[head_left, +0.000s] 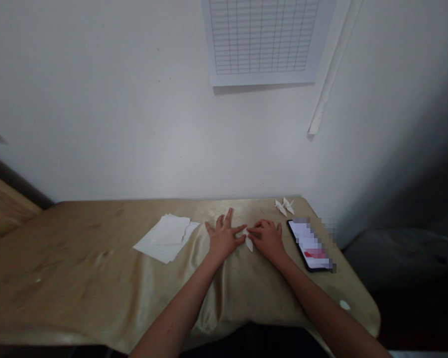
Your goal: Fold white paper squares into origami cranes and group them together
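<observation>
Paper piece [249, 244]: small, white, folded and pointed at its near end, between the two hands above the tabletop [108, 288], straight ahead of the wearer.
Left hand [243, 233]: at the piece's 9 o'clock, thumb and index finger narrowed on its edge, other fingers fanned out.
Right hand [250, 232]: at its 3 o'clock, fingertips pinched on the same piece.
Paper stack [160, 241]: white sheets, slightly fanned, at 9 o'clock beyond the left hand.
Folded figures [284, 206]: two, small, white and winged, side by side between 1 and 2 o'clock.
Phone [309, 246]: at 3 o'clock past the right hand, screen lit, partly pixelated.
White scrap [344, 305]: at 4 o'clock, near the tabletop's right edge.
Grid sheet [263, 44]: on the wall [134, 124], at 12 o'clock.
</observation>
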`<state>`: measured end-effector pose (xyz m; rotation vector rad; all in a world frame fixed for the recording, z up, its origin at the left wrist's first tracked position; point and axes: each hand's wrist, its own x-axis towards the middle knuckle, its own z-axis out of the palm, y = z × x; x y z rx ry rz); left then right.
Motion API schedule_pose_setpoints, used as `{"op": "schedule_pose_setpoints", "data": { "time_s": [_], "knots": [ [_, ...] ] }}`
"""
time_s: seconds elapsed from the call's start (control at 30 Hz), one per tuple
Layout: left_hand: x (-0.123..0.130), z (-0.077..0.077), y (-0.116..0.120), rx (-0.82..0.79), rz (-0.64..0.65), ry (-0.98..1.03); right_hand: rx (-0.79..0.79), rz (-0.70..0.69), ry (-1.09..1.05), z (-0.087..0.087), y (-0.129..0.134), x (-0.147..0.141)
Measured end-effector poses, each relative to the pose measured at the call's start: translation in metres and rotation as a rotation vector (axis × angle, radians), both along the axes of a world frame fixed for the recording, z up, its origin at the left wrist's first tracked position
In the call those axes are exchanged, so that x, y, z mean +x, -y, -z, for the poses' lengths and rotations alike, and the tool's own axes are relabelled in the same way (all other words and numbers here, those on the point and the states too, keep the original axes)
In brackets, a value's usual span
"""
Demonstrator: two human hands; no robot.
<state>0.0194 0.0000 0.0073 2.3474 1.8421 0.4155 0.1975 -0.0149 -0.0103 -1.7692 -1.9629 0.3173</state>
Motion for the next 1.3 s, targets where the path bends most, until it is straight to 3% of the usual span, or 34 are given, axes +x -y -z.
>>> {"op": "schedule_pose_setpoints", "data": {
  "time_s": [0.53,0.83,1.3],
  "knots": [
    [-0.005,0.016,-0.006,0.009,0.022,0.014,0.039,-0.011,0.085,0.005,0.002,-0.003],
    [-0.005,0.008,-0.003,0.026,0.084,0.058,0.046,0.042,-0.039,0.009,-0.002,0.002],
    [-0.011,0.003,-0.003,0.030,0.129,0.156,0.101,0.009,-0.053,0.006,-0.004,0.006]
  ]
}}
